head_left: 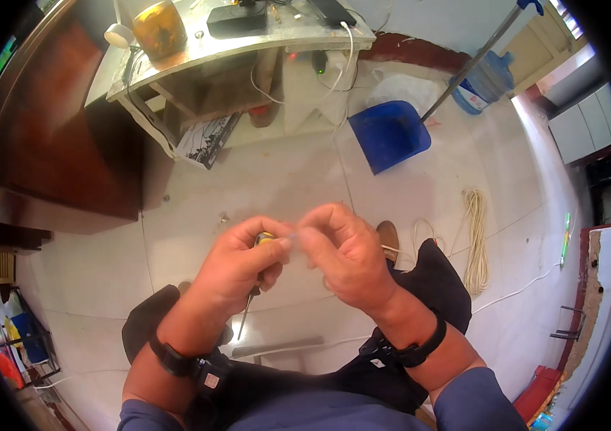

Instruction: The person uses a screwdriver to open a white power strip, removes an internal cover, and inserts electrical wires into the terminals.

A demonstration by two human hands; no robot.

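My left hand (230,266) is closed around a screwdriver (264,238) with a yellow and black handle. Its thin metal shaft sticks out below the palm and points down. My right hand (348,255) is bent into a pinch, with thumb and forefinger close to the left thumb tip. Between the fingertips of both hands is a small greyish piece (294,237), blurred and too small to name. A pale cable (409,253) runs out from behind my right hand over the floor. Both hands are above the floor, in front of my lap.
Ahead stands a worn white table (248,49) with devices on it. A blue long-handled dustpan (390,136) and a water jug (488,82) are at the far right. Coiled cable (475,244) lies right of my knee. A brown wooden cabinet (54,122) fills the left.
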